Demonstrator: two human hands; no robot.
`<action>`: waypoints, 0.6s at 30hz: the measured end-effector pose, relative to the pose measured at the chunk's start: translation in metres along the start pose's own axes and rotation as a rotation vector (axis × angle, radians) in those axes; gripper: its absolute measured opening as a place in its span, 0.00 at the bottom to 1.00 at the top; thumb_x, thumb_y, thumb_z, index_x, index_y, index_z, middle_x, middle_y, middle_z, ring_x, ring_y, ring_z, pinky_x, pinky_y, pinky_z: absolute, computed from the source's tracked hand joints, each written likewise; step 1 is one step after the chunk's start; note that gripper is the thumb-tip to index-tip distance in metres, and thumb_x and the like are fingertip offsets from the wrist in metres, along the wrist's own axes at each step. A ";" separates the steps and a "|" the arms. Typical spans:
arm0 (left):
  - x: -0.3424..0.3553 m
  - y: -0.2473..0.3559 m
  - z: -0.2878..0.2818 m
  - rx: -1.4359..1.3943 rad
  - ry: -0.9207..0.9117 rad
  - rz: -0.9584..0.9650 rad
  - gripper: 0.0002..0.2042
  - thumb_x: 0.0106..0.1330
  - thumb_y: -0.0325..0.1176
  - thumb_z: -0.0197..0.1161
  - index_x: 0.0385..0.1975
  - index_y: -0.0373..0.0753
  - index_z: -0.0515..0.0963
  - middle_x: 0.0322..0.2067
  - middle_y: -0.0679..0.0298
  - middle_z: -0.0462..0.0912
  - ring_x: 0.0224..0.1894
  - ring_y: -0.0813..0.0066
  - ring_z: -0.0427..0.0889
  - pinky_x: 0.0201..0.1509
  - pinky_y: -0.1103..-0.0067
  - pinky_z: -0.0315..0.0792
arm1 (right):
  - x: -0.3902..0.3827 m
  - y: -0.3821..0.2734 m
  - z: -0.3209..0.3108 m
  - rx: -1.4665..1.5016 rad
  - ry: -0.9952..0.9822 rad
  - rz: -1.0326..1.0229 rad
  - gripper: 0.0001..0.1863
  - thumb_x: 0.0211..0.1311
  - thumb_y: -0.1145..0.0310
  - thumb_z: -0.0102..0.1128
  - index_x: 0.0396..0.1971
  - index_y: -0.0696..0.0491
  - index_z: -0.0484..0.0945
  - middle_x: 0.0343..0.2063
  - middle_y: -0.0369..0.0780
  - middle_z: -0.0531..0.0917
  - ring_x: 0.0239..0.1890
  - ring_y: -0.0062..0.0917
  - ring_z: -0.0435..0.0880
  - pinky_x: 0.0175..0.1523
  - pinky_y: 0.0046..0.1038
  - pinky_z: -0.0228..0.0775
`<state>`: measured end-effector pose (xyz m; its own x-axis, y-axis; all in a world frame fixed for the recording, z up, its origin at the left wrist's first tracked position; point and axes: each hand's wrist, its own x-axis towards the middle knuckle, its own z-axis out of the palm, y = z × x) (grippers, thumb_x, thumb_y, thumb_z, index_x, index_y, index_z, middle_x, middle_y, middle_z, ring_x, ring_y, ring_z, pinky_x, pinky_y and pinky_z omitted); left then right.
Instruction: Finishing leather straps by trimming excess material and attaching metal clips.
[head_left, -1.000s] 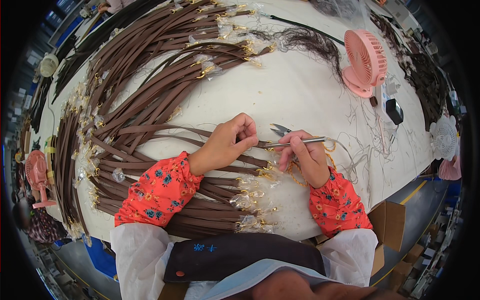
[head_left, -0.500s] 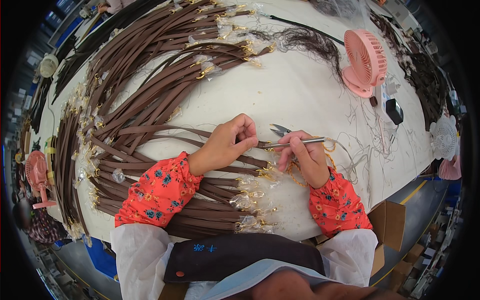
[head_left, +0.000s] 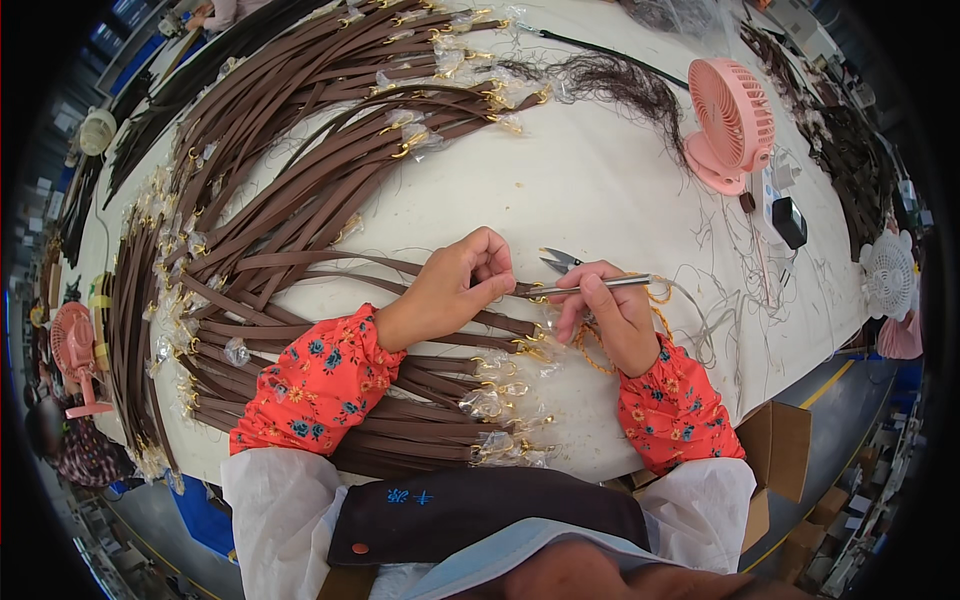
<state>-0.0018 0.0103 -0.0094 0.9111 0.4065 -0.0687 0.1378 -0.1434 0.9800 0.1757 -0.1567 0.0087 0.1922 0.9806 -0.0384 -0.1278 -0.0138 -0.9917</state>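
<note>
My left hand (head_left: 465, 280) is closed, thumb and fingertips pinched at the end of a brown strap (head_left: 350, 257) that runs in from the left. A slim silver metal tool (head_left: 620, 282), like tweezers, lies between the fingers of my right hand (head_left: 612, 315). Its thin tip reaches the strap end beside my left fingertips. Just beyond the right hand show the dark blades of thread snips (head_left: 561, 260); whether that hand also holds them I cannot tell. A yellow-orange cord (head_left: 660, 318) hangs around the right hand. More brown straps (head_left: 420, 425) with gold clasps lie under my left arm.
Bundles of brown straps (head_left: 300, 215) cover the table's left and far side. A pink fan (head_left: 730, 125), a power strip (head_left: 770, 200), a small black device (head_left: 788, 223) and loose threads (head_left: 735, 290) are to the right. An open cardboard box (head_left: 785, 450) stands at the near right.
</note>
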 end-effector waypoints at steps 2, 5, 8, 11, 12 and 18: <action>0.000 0.000 0.000 -0.003 0.001 -0.002 0.09 0.66 0.25 0.62 0.40 0.37 0.68 0.32 0.70 0.75 0.31 0.88 0.71 0.35 0.88 0.68 | 0.000 0.000 0.000 -0.002 -0.002 -0.004 0.19 0.77 0.59 0.43 0.44 0.61 0.73 0.24 0.40 0.80 0.25 0.21 0.80 0.38 0.22 0.72; 0.000 -0.001 0.000 -0.015 -0.001 0.000 0.09 0.66 0.25 0.62 0.40 0.37 0.68 0.33 0.70 0.75 0.31 0.88 0.71 0.35 0.89 0.68 | 0.000 0.000 0.000 0.001 0.004 -0.006 0.19 0.77 0.59 0.43 0.44 0.61 0.73 0.24 0.40 0.80 0.26 0.21 0.80 0.38 0.22 0.72; 0.001 -0.003 0.001 -0.016 0.000 0.005 0.09 0.66 0.25 0.62 0.40 0.37 0.68 0.33 0.70 0.75 0.31 0.88 0.71 0.35 0.89 0.67 | 0.000 0.000 -0.001 0.005 0.001 0.000 0.19 0.77 0.59 0.43 0.44 0.61 0.72 0.24 0.40 0.80 0.26 0.21 0.80 0.38 0.22 0.72; 0.001 -0.005 0.002 -0.024 0.043 0.048 0.09 0.65 0.29 0.63 0.38 0.37 0.70 0.28 0.70 0.76 0.28 0.85 0.73 0.31 0.83 0.67 | 0.000 -0.001 0.000 0.001 -0.001 0.007 0.19 0.77 0.59 0.43 0.44 0.61 0.72 0.24 0.40 0.81 0.26 0.21 0.80 0.38 0.22 0.72; 0.000 -0.003 0.002 -0.029 0.069 0.022 0.08 0.65 0.28 0.62 0.38 0.36 0.70 0.29 0.69 0.76 0.29 0.84 0.73 0.32 0.82 0.68 | 0.000 -0.001 0.000 0.011 0.002 0.009 0.19 0.77 0.58 0.43 0.44 0.61 0.72 0.24 0.41 0.81 0.26 0.21 0.80 0.38 0.22 0.72; -0.002 0.015 0.007 0.366 0.107 0.216 0.07 0.64 0.26 0.61 0.40 0.36 0.73 0.33 0.64 0.74 0.31 0.72 0.76 0.36 0.77 0.71 | -0.001 -0.002 0.000 0.049 0.056 0.010 0.19 0.77 0.58 0.42 0.43 0.62 0.72 0.24 0.41 0.80 0.25 0.21 0.80 0.42 0.24 0.73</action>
<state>0.0013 0.0012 0.0046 0.8914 0.4205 0.1691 0.0946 -0.5376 0.8379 0.1760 -0.1579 0.0102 0.2450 0.9679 -0.0562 -0.1774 -0.0122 -0.9841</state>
